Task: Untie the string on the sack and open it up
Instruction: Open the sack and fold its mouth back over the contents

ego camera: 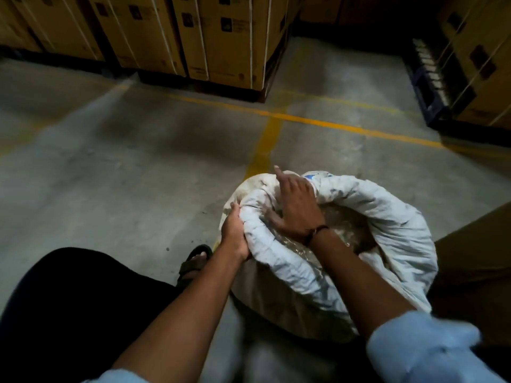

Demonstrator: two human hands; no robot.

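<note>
A white woven sack (387, 217) stands on the concrete floor in front of me. Its mouth is open and the top is rolled down into a thick rim. A clear plastic liner (340, 217) shows inside. My left hand (235, 230) grips the rolled rim on its near-left side, fingers curled over the fabric. My right hand (296, 205) reaches across the mouth and holds the far-left part of the rim, thumb inside the sack and one finger sticking up. No string is visible.
Stacked cardboard boxes (221, 37) on pallets line the back, more at the right (475, 64). Yellow floor lines (304, 120) cross ahead. My sandalled foot (193, 261) is left of the sack. A brown box (475, 258) stands at the right.
</note>
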